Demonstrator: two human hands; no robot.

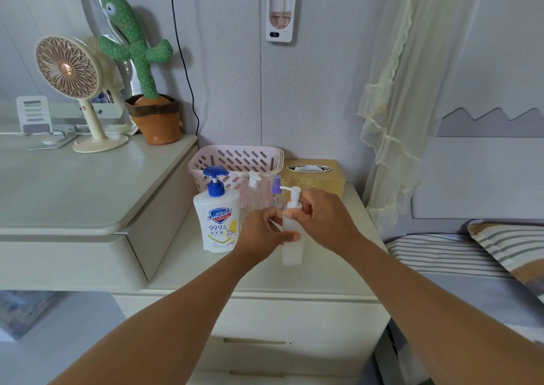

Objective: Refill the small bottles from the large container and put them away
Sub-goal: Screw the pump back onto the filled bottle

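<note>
White cabinet top [182,266] held a big soap container [217,225]; right of it, left hand [259,234] gripped a small bottle [292,250], right hand [326,219] pinched its pump collar [294,205], so refilling looked barely begun.

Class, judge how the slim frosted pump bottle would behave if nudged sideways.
The slim frosted pump bottle is tall with a narrow base, so it would probably tip rather than slide. Its smooth plastic wall may be slippery.

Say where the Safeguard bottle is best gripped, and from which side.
Probably the Safeguard bottle's broad body, from the front: it stands upright, the basket close behind, the dresser close on the left.
</note>
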